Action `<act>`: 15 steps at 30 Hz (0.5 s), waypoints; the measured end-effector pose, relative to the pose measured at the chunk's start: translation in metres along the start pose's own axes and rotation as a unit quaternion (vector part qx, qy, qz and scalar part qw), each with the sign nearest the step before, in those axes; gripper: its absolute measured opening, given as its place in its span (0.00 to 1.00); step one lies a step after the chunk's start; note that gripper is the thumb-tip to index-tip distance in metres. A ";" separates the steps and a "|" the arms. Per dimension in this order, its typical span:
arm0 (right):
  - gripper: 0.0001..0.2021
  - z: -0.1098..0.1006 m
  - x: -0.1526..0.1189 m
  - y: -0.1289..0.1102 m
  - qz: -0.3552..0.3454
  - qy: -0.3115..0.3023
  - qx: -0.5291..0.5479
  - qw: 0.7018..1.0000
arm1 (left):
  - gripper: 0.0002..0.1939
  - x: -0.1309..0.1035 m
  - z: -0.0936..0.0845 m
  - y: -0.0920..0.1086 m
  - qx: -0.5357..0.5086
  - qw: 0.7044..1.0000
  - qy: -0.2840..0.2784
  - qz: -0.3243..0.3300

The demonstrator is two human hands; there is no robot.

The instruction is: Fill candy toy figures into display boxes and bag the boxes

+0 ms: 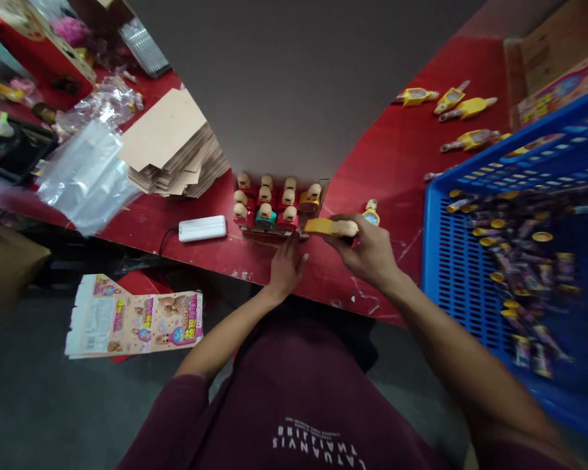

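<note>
A small box (267, 234) on the red table holds several bear-headed toys (266, 211) in rows, most with red bodies, one green and one yellow. My right hand (371, 251) grips a yellow toy (322, 226) with a tan head, lying sideways at the box's front right corner. The fingers of my left hand (287, 269) are spread, and their tips touch the front edge of the box. Just beyond my right hand lies another yellow toy (371, 213) with a round blue part.
Cardboard sheets (169, 130), clear bags (85, 179) and a white power bank (202, 228) are at the left. Several yellow toys (475, 106) lie at the back right. A blue basket (436, 241) with many small items stands at the right. Printed packaging (142, 320) sits below the table edge.
</note>
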State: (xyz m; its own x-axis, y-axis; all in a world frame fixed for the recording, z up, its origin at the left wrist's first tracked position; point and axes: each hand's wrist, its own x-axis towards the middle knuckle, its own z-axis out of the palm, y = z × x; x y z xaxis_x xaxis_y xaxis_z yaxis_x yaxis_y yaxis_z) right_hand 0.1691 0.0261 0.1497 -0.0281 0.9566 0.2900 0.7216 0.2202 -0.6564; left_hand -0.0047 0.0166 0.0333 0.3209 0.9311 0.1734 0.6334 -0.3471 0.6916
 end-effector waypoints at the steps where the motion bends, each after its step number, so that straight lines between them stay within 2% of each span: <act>1: 0.13 0.007 0.008 0.005 -0.016 0.001 -0.012 1.000 | 0.28 0.000 0.003 -0.003 0.030 0.999 -0.009 0.004; 4: 0.11 0.022 0.025 0.018 -0.050 -0.023 -0.042 0.998 | 0.27 0.001 0.009 -0.009 0.118 0.990 -0.072 0.014; 7: 0.11 0.029 0.029 0.025 -0.063 -0.029 -0.072 0.995 | 0.27 0.001 0.012 -0.015 0.181 0.977 -0.112 0.013; 12: 0.12 0.030 0.025 0.025 -0.097 -0.043 -0.093 0.990 | 0.27 -0.002 0.015 -0.022 0.216 0.969 -0.115 0.032; 15: 0.12 0.030 0.028 0.024 -0.092 -0.062 -0.097 0.989 | 0.27 -0.004 0.017 -0.024 0.221 0.969 -0.110 0.034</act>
State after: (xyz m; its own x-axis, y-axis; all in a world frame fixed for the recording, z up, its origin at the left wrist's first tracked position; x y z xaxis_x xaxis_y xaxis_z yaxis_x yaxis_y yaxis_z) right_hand 0.1653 0.0637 0.1213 -0.2471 0.9226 0.2963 0.8155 0.3631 -0.4506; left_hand -0.0087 0.0190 0.0041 0.4830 0.8754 0.0207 0.8297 -0.4651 0.3088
